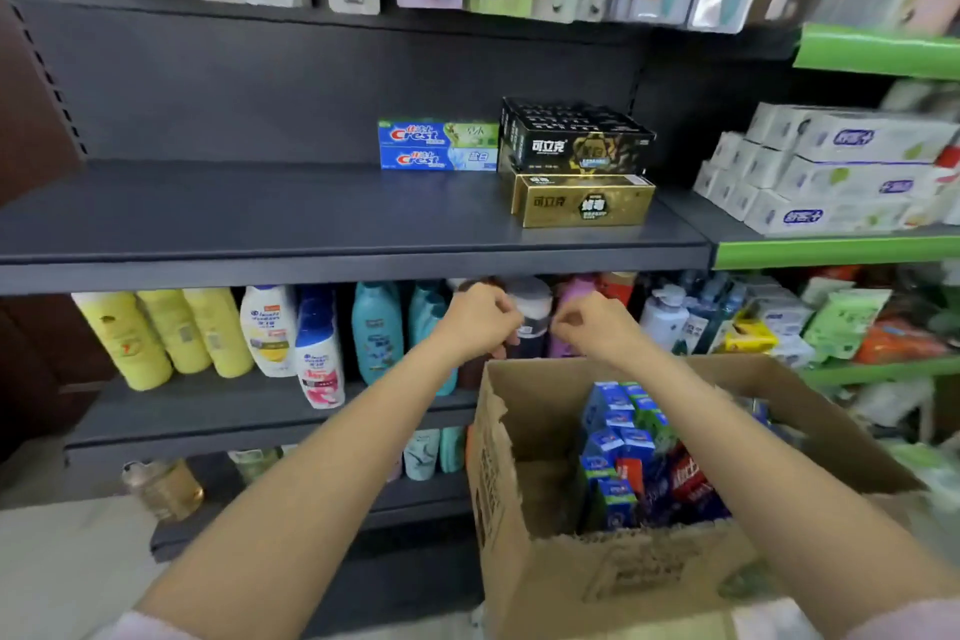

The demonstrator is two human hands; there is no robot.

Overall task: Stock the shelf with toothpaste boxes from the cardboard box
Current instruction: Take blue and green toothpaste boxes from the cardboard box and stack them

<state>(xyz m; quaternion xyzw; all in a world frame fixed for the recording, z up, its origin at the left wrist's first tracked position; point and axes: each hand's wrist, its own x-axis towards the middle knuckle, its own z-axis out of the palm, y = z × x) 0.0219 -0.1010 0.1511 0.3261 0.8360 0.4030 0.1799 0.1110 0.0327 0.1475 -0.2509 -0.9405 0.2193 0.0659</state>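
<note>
Above the cardboard box [597,572] of toothpaste boxes [631,457], left hand [480,320] and right hand [592,327] hover curled, holding nothing.

Both bare forearms reach forward toward twelve o'clock, converging. The left hand [478,322] and right hand [587,327] sit close together but apart, backs up, fingers curled inward, holding nothing visible.
</note>
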